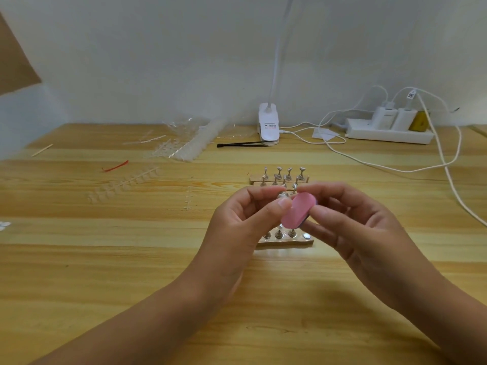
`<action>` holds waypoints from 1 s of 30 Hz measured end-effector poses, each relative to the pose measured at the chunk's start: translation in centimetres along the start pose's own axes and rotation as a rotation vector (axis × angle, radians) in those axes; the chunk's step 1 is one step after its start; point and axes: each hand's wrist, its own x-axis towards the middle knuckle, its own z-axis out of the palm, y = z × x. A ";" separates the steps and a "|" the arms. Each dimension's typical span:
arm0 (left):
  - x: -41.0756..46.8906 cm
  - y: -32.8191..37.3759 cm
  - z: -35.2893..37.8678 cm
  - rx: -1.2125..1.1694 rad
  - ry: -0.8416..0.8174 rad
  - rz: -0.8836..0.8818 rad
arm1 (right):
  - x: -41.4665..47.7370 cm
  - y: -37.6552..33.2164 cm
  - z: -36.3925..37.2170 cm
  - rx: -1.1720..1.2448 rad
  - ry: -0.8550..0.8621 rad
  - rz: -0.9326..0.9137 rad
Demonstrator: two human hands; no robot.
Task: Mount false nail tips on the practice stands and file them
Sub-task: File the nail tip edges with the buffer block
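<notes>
Wide wooden table, and in the middle of it the near rack of practice stands, a low strip with little metal pegs standing on it. Everything else I'll place from there.

Both hands hover right above that rack. The left hand pinches a small metal stand between thumb and forefinger. The right hand grips a pink oval nail file between thumb and fingers, its flat face right beside the left thumb tip. Whether a nail tip sits on the held stand, I can't tell.

Far beyond the rack and to the person's right, by the wall, lies a white power strip with two white chargers and a yellow plug in it. A cable tag above them carries a printed code, unreadable. Straight beyond the rack is a white clip lamp; its label has red and black print, too small to read.

Beyond and to the left, a clear plastic bag lies open with clear nail tips in and around it. More strips of nail tips lie left of the rack.

Just beyond the rack stands a second rack of pegs. A black tool lies by the lamp.
</notes>
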 end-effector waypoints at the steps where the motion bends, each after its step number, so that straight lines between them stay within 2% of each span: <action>1: 0.0 0.1 0.0 -0.008 0.002 0.000 | 0.0 0.0 -0.1 0.010 0.024 -0.008; 3: 0.0 0.1 0.1 -0.025 0.004 -0.005 | 0.1 0.0 -0.3 0.023 0.090 -0.038; 7: 0.0 -0.1 0.0 0.002 0.005 -0.010 | -0.1 0.1 -0.1 -0.060 0.005 0.005; 11: 0.0 0.0 0.0 -0.031 -0.009 -0.022 | -0.1 0.3 -0.1 -0.017 0.074 -0.045; 14: 0.0 -0.2 0.0 -0.051 -0.019 -0.028 | -0.1 0.3 0.0 -0.017 0.044 -0.030; 17: 0.1 -0.2 0.0 -0.059 -0.020 -0.026 | 0.0 0.2 -0.4 -0.006 0.124 -0.069; 21: 0.0 -0.2 0.0 -0.045 -0.024 -0.018 | -0.2 0.4 -0.1 -0.087 -0.005 -0.011; 24: 0.1 -0.4 -0.1 -0.062 -0.010 -0.021 | 0.0 0.4 -0.4 -0.051 0.121 -0.089; 28: 0.0 -0.6 -0.2 -0.029 -0.022 -0.023 | -0.1 0.4 -0.3 -0.079 0.042 -0.051; 30: 0.0 -0.5 -0.2 -0.028 -0.019 -0.023 | -0.1 0.3 -0.2 -0.065 0.100 -0.109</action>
